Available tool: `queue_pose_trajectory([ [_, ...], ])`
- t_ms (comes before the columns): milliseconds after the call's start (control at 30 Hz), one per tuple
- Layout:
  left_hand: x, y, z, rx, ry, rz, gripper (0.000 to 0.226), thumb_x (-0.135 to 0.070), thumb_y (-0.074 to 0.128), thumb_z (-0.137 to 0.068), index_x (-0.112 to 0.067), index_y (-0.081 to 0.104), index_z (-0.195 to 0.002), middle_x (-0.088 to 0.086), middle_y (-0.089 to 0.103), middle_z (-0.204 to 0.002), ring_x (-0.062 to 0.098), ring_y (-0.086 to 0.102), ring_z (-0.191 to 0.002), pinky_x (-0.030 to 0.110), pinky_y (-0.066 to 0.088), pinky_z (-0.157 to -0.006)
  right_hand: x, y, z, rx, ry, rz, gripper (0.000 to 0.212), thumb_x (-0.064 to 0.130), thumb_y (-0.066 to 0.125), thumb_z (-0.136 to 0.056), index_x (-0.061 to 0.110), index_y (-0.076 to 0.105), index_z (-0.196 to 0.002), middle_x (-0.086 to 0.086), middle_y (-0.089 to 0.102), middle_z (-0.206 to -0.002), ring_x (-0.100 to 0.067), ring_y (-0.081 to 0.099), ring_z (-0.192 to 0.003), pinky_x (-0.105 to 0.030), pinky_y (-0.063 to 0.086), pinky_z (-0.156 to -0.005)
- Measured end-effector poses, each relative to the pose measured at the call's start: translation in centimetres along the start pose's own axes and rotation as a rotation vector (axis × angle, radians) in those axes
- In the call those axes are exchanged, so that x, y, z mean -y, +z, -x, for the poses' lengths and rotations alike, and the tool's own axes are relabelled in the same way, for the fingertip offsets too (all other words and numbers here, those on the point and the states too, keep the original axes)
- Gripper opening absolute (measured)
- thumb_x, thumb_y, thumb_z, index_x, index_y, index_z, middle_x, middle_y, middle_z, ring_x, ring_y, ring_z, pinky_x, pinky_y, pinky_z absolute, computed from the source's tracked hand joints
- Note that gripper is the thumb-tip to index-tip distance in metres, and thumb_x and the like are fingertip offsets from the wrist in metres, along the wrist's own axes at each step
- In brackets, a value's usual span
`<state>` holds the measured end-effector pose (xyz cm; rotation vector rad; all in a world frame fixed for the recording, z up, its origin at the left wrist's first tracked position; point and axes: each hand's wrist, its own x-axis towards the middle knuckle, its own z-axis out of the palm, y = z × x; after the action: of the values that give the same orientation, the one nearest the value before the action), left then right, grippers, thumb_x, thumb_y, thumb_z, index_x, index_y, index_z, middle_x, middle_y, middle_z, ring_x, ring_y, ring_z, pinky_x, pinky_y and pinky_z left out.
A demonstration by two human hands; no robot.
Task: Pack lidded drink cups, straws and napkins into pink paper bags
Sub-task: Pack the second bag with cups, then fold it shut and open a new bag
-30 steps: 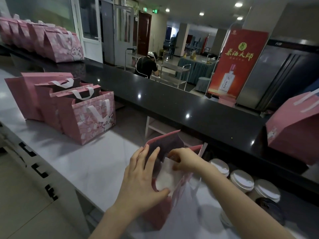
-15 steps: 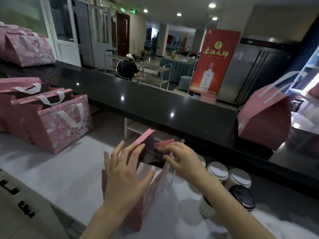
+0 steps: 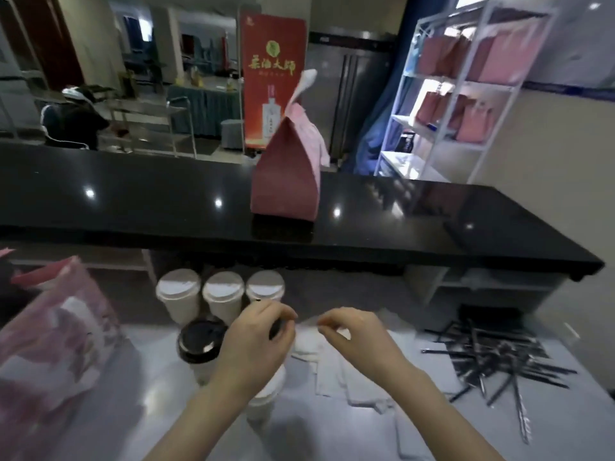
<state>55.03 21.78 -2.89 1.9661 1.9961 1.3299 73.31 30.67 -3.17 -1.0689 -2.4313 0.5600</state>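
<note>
Three white-lidded cups [image 3: 223, 296] stand in a row at the back of the pale table [image 3: 146, 387], and just in front of them stands a black-lidded cup [image 3: 199, 341]. My left hand [image 3: 256, 347] is just beside that one, fingers curled down over the top of a fifth cup [image 3: 266, 394], whose white side shows below my palm and whose dark lid peeps out between my fingers. My right hand [image 3: 352, 334] hovers apart from the left, over the white napkins [image 3: 332, 374] lying flat on the table; its fingertips are bent in towards the thumb, but I cannot tell whether they pinch a napkin or nothing at all. Black straws [image 3: 492, 357] lie in a loose heap to my right, near the napkins. A pink bag [image 3: 56, 354] sits at my left on the table, too blurred to read. A second pink bag [image 3: 286, 174] stands upright on the higher black table [image 3: 133, 201] behind the cups, and more shelf bags [image 3: 472, 123] fill a white shelf [image 3: 432, 134] at the far right
</note>
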Motion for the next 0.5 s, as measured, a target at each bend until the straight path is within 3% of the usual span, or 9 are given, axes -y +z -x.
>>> queue_pose_trajectory([
  [300,-8.8,21.4,-2.8,0.403,-0.006,0.054,0.01,-0.027,0.06,-0.087,-0.03,0.064,-0.095,-0.019,0.061,-0.091,0.003,0.056,-0.092,0.026,0.047,-0.081,-19.5,-7.8,8.4,0.034,0.364,0.071,0.018,0.021,0.059,-0.088,0.025,0.069,-0.102,0.011,0.068,-0.099,-0.007,0.061,-0.095,-0.029,0.048,-0.085],
  [500,-11.6,31.5,-3.6,0.588,-0.031,0.015,0.028,-0.039,0.066,-0.082,-0.027,0.064,-0.108,-0.011,0.061,-0.107,0.01,0.052,-0.105,0.024,0.041,-0.086,-28.3,-9.4,11.2,0.112,0.469,0.234,0.044,0.009,0.058,-0.082,0.027,0.06,-0.123,0.006,0.058,-0.123,-0.018,0.049,-0.117,-0.032,0.04,-0.099],
])
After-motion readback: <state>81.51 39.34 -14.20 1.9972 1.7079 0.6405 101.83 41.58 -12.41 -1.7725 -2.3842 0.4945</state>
